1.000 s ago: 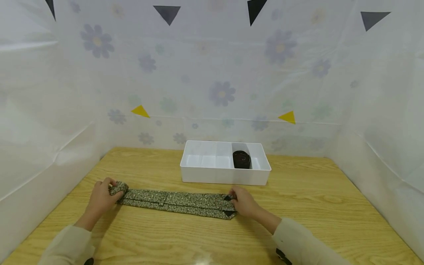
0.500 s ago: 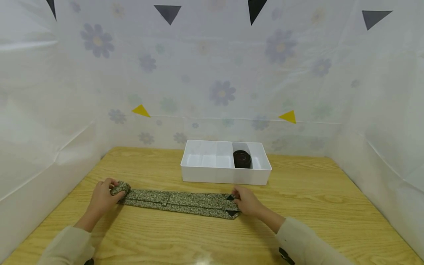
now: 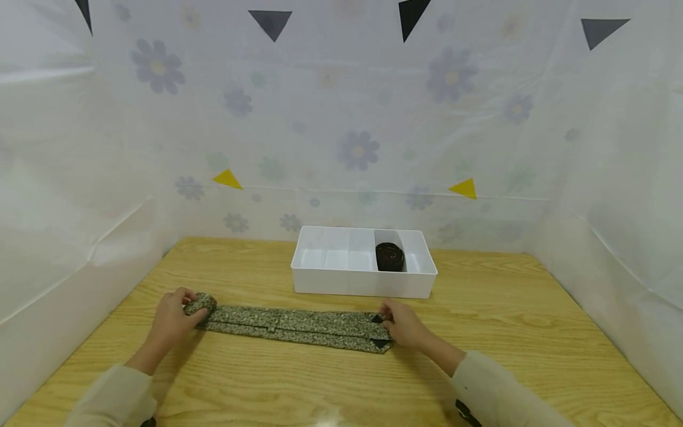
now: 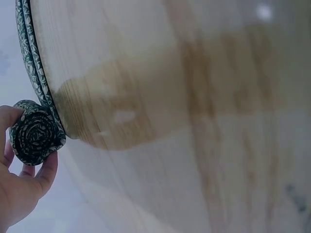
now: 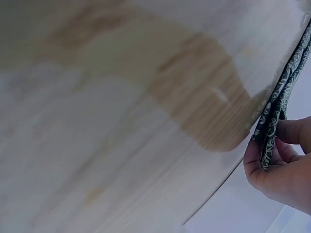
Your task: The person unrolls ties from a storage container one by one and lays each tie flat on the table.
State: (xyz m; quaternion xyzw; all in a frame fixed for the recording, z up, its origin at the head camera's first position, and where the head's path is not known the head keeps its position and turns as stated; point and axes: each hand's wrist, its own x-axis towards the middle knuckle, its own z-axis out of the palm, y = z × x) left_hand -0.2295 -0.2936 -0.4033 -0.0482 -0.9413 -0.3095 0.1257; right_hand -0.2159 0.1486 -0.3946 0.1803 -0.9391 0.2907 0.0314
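A green-and-cream patterned necktie lies stretched across the table, its left part wound into a roll. My left hand grips that roll between thumb and fingers; the left wrist view shows the coiled layers of the roll end-on. At the other end, my right hand pinches the tie's wide pointed end, where dark lining triangles show. The right wrist view has the folded layers of the tie between thumb and fingers of the right hand.
Behind the tie stands a white divided box on the wooden table. One of its compartments holds a dark rolled item. Pale flowered sheeting encloses the table at the back and sides.
Both hands have shifted slightly to the right, and the tie with its roll has moved along with them. The box and the dark roll stay where they were.
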